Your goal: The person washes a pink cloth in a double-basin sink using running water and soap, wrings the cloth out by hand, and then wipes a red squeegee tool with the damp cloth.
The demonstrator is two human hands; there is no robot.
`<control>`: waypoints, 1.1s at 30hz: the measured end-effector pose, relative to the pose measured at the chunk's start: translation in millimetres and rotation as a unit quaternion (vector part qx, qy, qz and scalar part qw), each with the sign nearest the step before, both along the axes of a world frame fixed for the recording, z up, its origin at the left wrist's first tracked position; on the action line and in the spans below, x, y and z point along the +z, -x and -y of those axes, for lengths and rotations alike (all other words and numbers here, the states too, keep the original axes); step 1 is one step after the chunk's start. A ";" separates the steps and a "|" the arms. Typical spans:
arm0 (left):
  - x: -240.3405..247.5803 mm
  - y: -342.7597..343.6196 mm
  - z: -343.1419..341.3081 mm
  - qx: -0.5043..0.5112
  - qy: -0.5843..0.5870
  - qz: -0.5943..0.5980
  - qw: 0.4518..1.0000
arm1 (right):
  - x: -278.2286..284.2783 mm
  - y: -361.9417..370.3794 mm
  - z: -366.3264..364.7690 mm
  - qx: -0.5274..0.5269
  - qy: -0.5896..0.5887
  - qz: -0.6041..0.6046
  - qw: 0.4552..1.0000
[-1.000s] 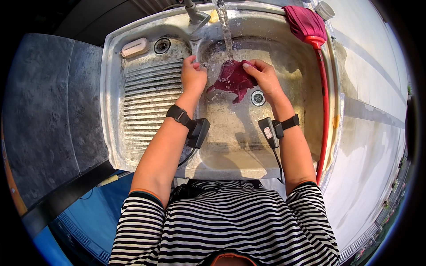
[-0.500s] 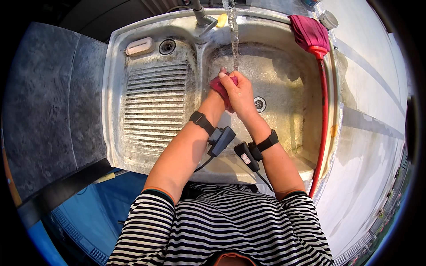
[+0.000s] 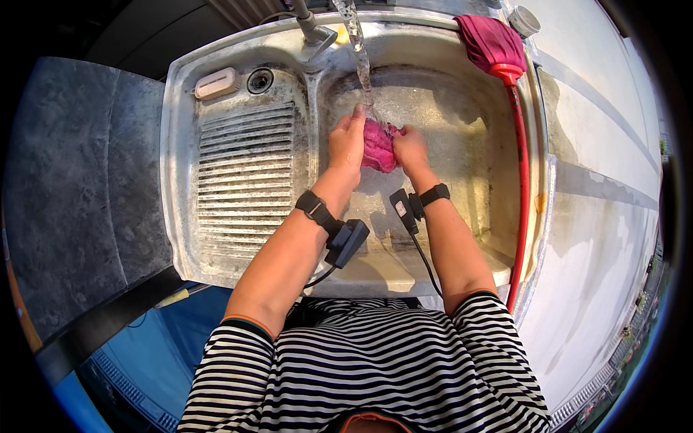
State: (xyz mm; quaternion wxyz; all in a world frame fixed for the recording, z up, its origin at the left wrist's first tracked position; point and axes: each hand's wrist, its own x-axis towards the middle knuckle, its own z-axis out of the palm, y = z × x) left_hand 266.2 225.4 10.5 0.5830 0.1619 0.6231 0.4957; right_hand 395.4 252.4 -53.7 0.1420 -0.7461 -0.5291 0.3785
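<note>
A wet magenta cloth point(image 3: 378, 146) is spread between my two hands over the right basin of the sink point(image 3: 447, 94). My left hand point(image 3: 347, 142) is closed on its left edge, thumb pointing up. At the opposite edge my right hand point(image 3: 411, 149) grips the cloth with bent fingers. Running water point(image 3: 359, 54) falls from above onto the cloth's upper part. Both wrists wear black straps with small dark devices and cables.
Left of the basin is a ribbed drainboard point(image 3: 245, 173) with a drain hole point(image 3: 260, 81) and a pale brush-like object point(image 3: 216, 84). A grey faucet point(image 3: 315, 32) stands at the back. A red-handled mop point(image 3: 517, 144) with a magenta head leans along the right rim, near a white cup point(image 3: 525, 22).
My hands have moved apart from being clasped around the bunched cloth. The cloth now hangs opened between them, beneath the water. The whole view has shifted slightly.
</note>
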 end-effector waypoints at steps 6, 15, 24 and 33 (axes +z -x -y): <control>6.0 16.4 -3.6 -0.061 -0.091 -0.031 0.993 | 26.8 -17.8 -9.0 0.079 -0.111 -0.267 0.954; 11.9 13.9 3.3 -0.091 -0.050 -0.118 0.988 | 41.5 9.5 -4.6 -0.015 -0.050 -0.453 0.890; -13.0 26.8 5.2 -0.070 0.129 0.208 0.967 | 63.5 9.5 -11.2 -0.085 -0.003 -0.565 0.821; -4.9 40.7 -7.1 -0.020 -0.040 -0.002 0.999 | 45.7 1.9 -1.2 0.065 -0.055 -0.348 0.934</control>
